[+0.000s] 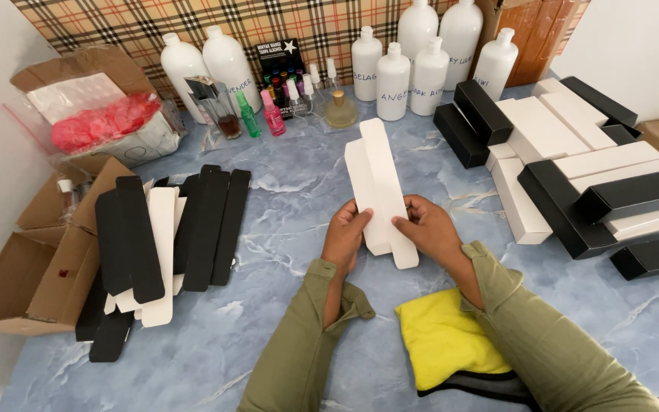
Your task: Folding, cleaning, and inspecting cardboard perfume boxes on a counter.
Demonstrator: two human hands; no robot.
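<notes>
Head view: flat white carton blank (379, 191) is gripped above the marbled table (291, 229), pinched at its lower part by left hand (345, 236) at 9 o'clock and right hand (430, 229) at 3 o'clock; yellow cloth (440, 336) lies at 6 o'clock

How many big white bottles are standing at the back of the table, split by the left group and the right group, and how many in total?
Left group of white bottles, beside the small spray bottles: 2
Right group of white bottles, behind the stacked boxes: 6
Total: 8
</notes>
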